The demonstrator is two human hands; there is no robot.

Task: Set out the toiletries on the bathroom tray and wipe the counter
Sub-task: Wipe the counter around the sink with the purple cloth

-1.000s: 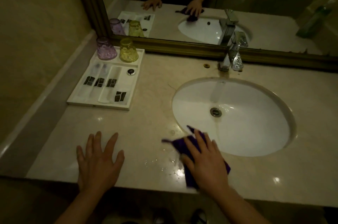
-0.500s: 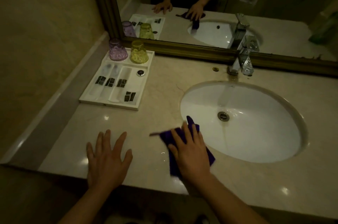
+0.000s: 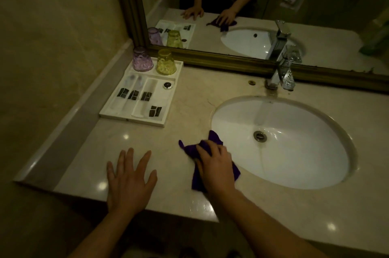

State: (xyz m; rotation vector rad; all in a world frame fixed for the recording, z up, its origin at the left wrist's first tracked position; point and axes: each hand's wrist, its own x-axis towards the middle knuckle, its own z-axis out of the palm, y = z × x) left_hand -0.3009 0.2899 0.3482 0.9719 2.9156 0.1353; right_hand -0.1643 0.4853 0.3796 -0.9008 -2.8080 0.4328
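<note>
A purple cloth lies on the beige marble counter by the sink's front-left rim, and my right hand presses down on it with fingers curled over it. My left hand rests flat on the counter near the front edge, fingers spread, holding nothing. At the back left stands the white tray, with wrapped toiletries lying in its slots. A purple cup and a yellow cup stand upside down at the tray's far end.
A white oval sink fills the counter's right half, with a chrome faucet behind it. A framed mirror runs along the back. The wall closes the left side. The counter's front edge is just under my wrists.
My right hand has slid the cloth leftward and slightly away from me along the sink's rim. My left hand has stayed flat on the counter. The camera has shifted.
</note>
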